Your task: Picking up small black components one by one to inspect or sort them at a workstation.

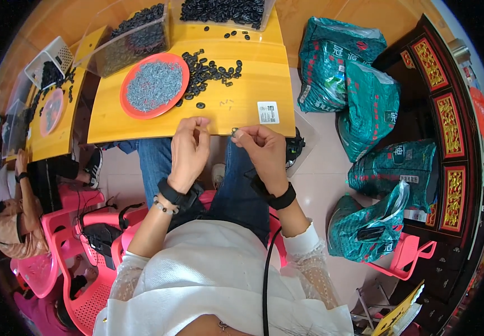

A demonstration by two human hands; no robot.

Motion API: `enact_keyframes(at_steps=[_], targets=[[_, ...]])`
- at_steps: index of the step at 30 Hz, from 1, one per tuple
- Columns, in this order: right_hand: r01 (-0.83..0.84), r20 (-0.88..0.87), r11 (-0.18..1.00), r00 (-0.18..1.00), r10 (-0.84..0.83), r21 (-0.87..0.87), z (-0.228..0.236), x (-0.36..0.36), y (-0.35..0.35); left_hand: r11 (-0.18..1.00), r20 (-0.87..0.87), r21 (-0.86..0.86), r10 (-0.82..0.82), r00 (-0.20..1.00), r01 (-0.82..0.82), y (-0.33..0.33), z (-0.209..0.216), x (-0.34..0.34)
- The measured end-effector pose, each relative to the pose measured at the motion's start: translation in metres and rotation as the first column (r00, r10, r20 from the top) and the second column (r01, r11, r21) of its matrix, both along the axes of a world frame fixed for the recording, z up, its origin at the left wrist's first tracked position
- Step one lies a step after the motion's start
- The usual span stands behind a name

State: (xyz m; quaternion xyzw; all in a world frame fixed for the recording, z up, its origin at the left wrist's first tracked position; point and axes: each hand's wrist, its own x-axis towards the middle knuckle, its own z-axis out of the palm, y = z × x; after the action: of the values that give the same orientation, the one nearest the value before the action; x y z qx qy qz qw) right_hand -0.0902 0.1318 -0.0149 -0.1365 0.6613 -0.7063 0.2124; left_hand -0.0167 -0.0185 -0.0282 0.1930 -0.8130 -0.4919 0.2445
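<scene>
My right hand (265, 154) pinches a small dark piece (234, 132) between thumb and fingertips, just off the table's front edge. The piece looks like a little loop with a greenish tint. Beside it, my left hand (190, 151) is closed, its fingers curled and fingertips over the table edge; whether something tiny is between them is hidden. Ahead of the hands, a red round plate (185, 89) holds a heap of small silvery metal pins or screws (153, 85). Black oval plastic pieces (200, 78) are strewn to its right. A few thin pins (227, 102) lie nearer me.
Clear bins (85, 59) of black pieces stand at the back of the yellow table (259, 67). A white label card (268, 112) lies at its right. Green sacks (368, 106) line the floor on the right. Another person (21, 218) sits at a table on the left.
</scene>
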Motion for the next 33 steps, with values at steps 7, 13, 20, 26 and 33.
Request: enact_keyframes(at_steps=[7,13,20,26,33], targets=[[0.039,-0.015,0.999,0.999,-0.039,-0.011,-0.003,-0.006,0.005,0.887,0.073,-0.452,0.139,0.988,-0.091,-0.02,-0.011,-0.024],[0.033,0.003,0.999,0.999,-0.033,-0.009,-0.005,-0.008,0.007,0.827,0.13,-0.539,0.267,0.955,-0.158,-0.025,-0.019,-0.039],[0.028,-0.009,1.0,1.0,-0.028,0.008,-0.006,-0.009,0.009,0.82,0.222,-0.561,0.281,0.934,-0.113,-0.031,-0.022,-0.045],[0.04,0.008,0.999,0.999,-0.04,-0.018,-0.002,-0.008,0.009,0.965,0.207,-0.253,0.119,0.971,-0.064,-0.021,-0.007,-0.034],[0.039,0.041,0.989,0.999,-0.033,-0.144,0.013,0.0,0.009,0.985,-0.103,0.169,-0.017,0.995,0.034,0.011,0.008,-0.004]])
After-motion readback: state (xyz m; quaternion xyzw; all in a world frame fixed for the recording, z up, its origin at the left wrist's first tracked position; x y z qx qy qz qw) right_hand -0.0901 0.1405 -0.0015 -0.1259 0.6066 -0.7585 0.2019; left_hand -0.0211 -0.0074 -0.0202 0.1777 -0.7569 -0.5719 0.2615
